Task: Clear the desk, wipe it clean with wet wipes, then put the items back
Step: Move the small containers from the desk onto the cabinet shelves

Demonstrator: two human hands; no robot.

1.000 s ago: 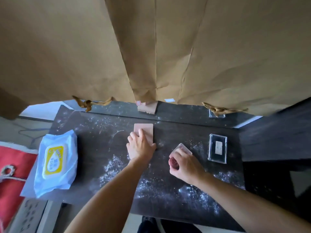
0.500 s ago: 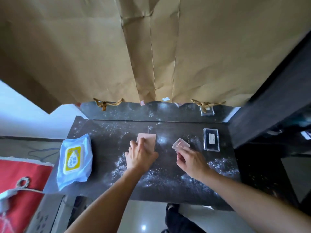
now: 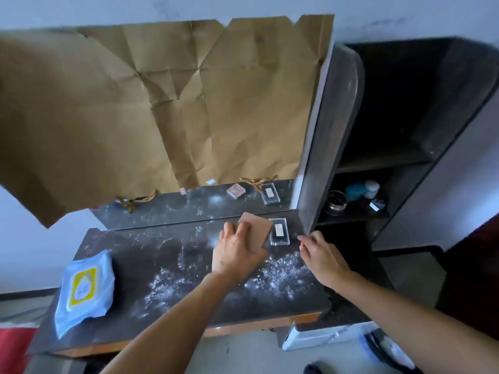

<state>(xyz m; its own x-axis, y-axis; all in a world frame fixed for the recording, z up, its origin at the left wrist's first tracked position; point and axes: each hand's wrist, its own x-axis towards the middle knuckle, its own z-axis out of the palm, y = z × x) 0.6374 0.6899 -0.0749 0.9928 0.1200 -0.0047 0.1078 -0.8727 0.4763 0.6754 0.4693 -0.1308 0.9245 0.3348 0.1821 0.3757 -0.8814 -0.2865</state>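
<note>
The dark dusty surface point(image 3: 135, 265) fills the middle of the frame, with white powder point(image 3: 280, 268) scattered across its centre and right part. Right of centre, the left hand point(image 3: 237, 255) grips a flat tan rectangular card point(image 3: 259, 229). Its fingers point(image 3: 243, 228) curl over the card's near end, and the card is tilted, its far corner overlapping the edge of a clear plastic case point(image 3: 280, 233). That case, with a dark insert and a white label, lies flat near the back right corner of the surface.

Further right, the right hand point(image 3: 325, 256) is over the surface's right edge, close to the case but apart from it. Its fingers point(image 3: 306, 238) are bent with their tips drawn together, and I cannot tell whether they pinch anything.

A blue pack of wet wipes point(image 3: 85, 290) with a yellow label lies at the lower left of the surface, well apart from both hands.

Creased brown paper point(image 3: 162, 103) covers most of the mirror point(image 3: 189, 206) behind, leaving a strip along the bottom that reflects the surface. On the right of the frame a dark shelf unit point(image 3: 405, 157) holds a few small jars point(image 3: 371, 188).
</note>
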